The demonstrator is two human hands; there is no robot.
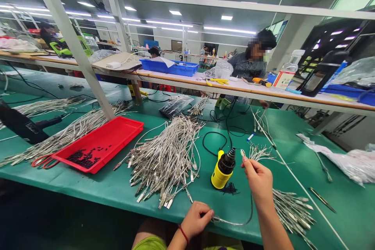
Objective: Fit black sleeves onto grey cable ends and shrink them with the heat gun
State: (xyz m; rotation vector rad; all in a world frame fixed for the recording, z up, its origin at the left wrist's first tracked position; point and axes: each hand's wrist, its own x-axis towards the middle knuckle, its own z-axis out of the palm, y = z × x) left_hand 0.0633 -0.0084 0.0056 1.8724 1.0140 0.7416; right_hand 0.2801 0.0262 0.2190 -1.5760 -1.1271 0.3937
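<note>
My left hand [196, 220], with a red cord on its wrist, grips a thin silver braided cable [231, 223] near the front edge of the green bench mat [205, 207]. My right hand [258, 179] is raised and pinches a small metal cable end [242, 152] between finger and thumb. Between my hands stands a yellow-and-black hot-air tool [223, 170], nozzle up. A large bundle of silver cables [164, 160] lies to the left of it, and another bundle [293, 211] lies to the right, below my right hand.
A red tray [96, 144] holds small black parts, with red-handled scissors [43, 161] beside it. Black power cords cross the mat. Beyond a raised white shelf [234, 88] carrying a blue crate [168, 67], a co-worker [249, 60] sits facing me.
</note>
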